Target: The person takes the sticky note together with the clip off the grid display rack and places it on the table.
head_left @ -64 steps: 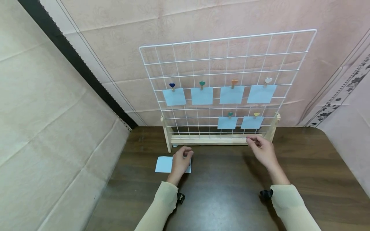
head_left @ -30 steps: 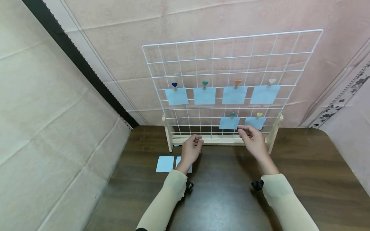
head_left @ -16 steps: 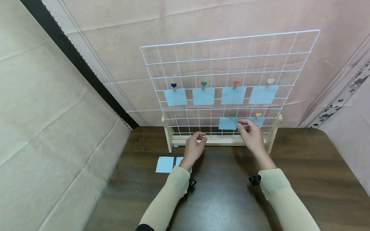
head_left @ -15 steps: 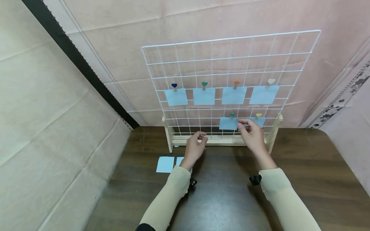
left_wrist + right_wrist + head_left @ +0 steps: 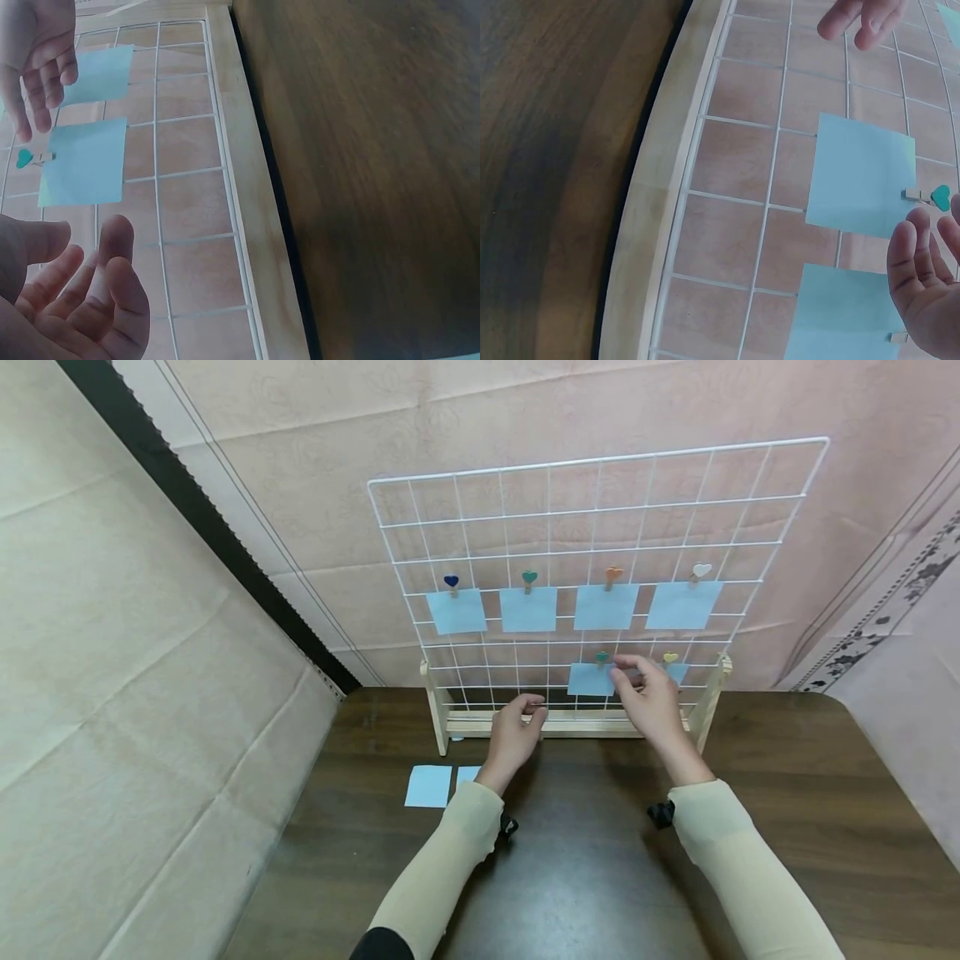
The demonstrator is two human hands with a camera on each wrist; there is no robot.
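Observation:
A white wire grid stands upright in a wooden base. On its lower row, a blue note hangs from a green heart clip. My right hand is at that note's right edge, fingers bent and thumb apart. It partly covers the neighbouring blue note under a yellow heart clip. In the right wrist view its fingertips reach close to the green clip. My left hand, fingers loosely curled, is before the grid's lower middle, left of the first note. Neither hand shows anything held.
Higher on the grid, several blue notes hang in a row under navy, green, orange and white heart clips. Two blue notes lie on the brown table, one fully visible, the other partly behind the left arm.
My left hand has moved from above the table notes rightward and up to the grid. My right hand has moved left and up from the base's right end to the lower notes.

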